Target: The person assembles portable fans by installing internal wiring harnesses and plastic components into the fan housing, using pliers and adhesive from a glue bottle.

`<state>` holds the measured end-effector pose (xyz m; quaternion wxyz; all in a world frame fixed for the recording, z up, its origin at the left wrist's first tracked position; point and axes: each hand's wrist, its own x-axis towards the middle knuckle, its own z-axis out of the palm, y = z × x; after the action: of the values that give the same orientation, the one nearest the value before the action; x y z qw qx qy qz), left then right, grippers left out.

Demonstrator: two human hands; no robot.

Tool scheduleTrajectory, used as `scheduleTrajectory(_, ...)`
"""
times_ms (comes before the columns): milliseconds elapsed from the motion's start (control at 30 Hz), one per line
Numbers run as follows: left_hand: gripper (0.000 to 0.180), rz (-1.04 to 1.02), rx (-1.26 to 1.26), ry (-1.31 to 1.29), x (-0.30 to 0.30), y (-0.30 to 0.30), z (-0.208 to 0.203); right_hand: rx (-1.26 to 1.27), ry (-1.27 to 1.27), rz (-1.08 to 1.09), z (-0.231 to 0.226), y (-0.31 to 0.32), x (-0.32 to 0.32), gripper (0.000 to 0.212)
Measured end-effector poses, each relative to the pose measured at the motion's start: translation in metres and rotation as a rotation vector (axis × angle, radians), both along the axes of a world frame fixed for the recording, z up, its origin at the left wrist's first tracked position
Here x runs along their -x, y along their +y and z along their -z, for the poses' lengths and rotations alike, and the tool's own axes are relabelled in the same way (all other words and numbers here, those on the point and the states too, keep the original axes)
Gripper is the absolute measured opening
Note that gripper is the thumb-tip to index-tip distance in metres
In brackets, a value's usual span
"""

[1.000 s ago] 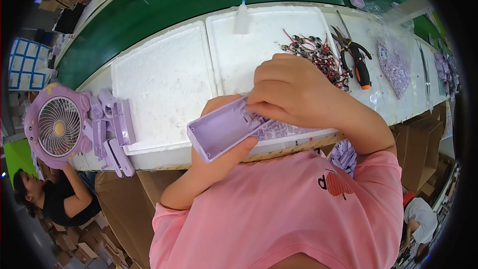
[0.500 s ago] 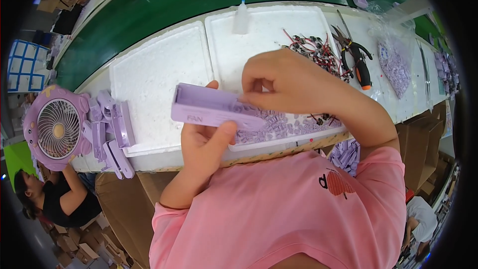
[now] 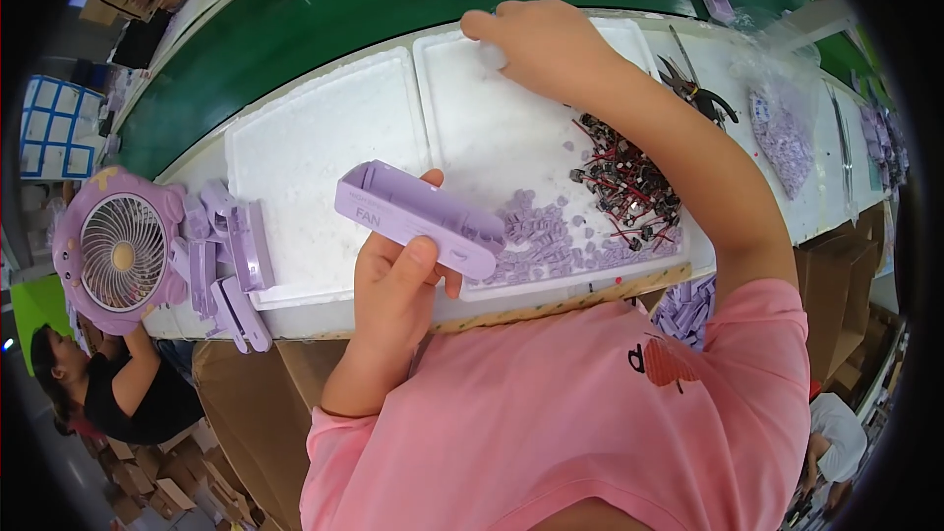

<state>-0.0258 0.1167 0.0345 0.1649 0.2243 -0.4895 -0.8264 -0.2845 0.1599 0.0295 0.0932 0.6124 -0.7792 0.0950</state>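
Passage over left tray (image 3: 310,162); left hand (image 3: 391,280), casing (image 3: 418,223) obstruct lower right. Wires (image 3: 634,182), right arm (image 3: 683,133) crowd right tray (image 3: 511,138).

You have one lilac casing (image 3: 418,224) in your left hand (image 3: 393,280), two white trays (image 3: 324,157), one purple fan (image 3: 123,254), one pair of pliers (image 3: 700,96) and one clear bag (image 3: 782,138).

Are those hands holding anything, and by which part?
The left hand holds a purple plastic case by its long sides, near the middle. The right hand covers most of a pale bottle; its grip is hidden.
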Motion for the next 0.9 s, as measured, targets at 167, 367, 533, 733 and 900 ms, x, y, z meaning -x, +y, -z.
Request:
scheduleTrajectory(167,0.069,0.063,-0.021,0.047,-0.002,-0.005,0.0,0.326,-0.845,-0.042,-0.05,0.036,-0.042,0.019)
scheduleTrajectory(367,0.07,0.107,-0.127,0.184,-0.001,-0.003,-0.002,0.244,-1.303,-0.156,-0.073,0.069,-0.078,0.012)
scheduleTrajectory(533,0.075,0.103,-0.129,0.195,-0.002,-0.004,0.002,0.209,-1.408,-0.218,-0.075,0.071,-0.084,0.013)
scheduleTrajectory(733,0.078,0.078,-0.124,0.153,-0.001,-0.003,-0.003,0.169,-1.367,-0.205,-0.074,0.069,-0.084,0.014)
scheduleTrajectory(900,0.078,0.076,-0.117,0.149,0.0,-0.002,-0.002,0.189,-1.405,-0.209,-0.073,0.069,-0.084,0.014)
